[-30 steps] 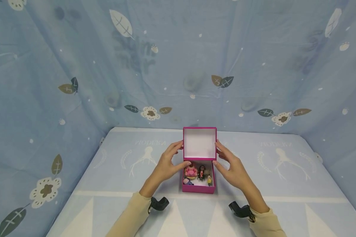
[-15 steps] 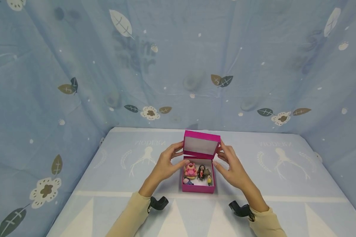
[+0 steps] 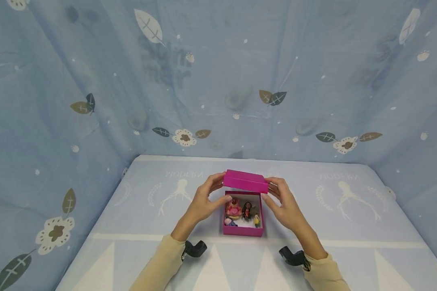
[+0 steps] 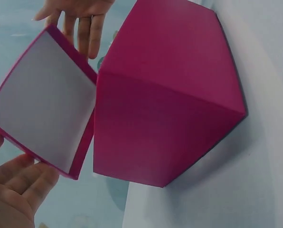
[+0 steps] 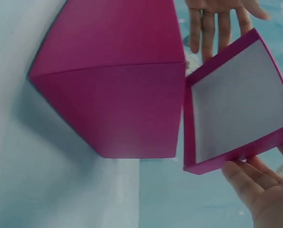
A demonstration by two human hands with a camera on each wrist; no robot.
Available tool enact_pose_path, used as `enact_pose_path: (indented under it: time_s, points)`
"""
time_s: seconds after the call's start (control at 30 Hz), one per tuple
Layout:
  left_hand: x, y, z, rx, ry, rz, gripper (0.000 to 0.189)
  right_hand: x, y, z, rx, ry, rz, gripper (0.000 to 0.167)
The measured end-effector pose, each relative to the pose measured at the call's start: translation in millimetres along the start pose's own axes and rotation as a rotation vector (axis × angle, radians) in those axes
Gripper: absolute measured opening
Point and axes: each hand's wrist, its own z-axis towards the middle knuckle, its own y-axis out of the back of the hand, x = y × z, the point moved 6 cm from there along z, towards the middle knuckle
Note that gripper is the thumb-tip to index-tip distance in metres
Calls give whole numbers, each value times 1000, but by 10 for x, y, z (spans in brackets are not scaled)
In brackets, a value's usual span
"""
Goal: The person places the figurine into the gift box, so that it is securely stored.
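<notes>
A magenta box (image 3: 242, 230) stands on the table with its top uncovered. Its matching lid (image 3: 245, 180) is tilted over the far side of the box. My left hand (image 3: 204, 200) holds the lid's left side with its fingers, and my right hand (image 3: 285, 204) holds the right side. In the left wrist view the lid's white inside (image 4: 46, 99) faces the camera. Inside the box are a pink bear figurine (image 3: 234, 209), a dark-haired doll (image 3: 247, 211), a blue figurine (image 3: 230, 222) and a small yellow one (image 3: 257, 220). A further brownish piece behind the doll is hard to make out.
A pale blue patterned cloth covers the table (image 3: 131, 246). Blue patterned curtains (image 3: 211, 81) hang behind it and on both sides. A black wrist camera (image 3: 195, 249) sits on the left wrist, another (image 3: 292, 256) on the right.
The lid has swung from upright, inside facing me, to leaning forward over the box's far side, its outer top now showing. Both hands have stayed at its sides; the box has not moved.
</notes>
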Motion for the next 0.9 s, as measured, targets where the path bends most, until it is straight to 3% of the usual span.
enact_pose_path:
  time_s: [0.23, 0.37, 0.77, 0.9]
  points:
    - [10, -11, 4, -38, 7, -27, 40, 256, 9, 36, -93, 99, 17, 34]
    - [-5, -27, 9, -42, -20, -2, 41, 418, 38, 49, -91, 136, 25, 33]
    - [-42, -62, -10, -34, -21, 86, 38, 452, 53, 41, -63, 131, 12, 32]
    - [64, -82, -26, -39, -29, 101, 40, 467, 65, 40, -63, 131, 8, 32]
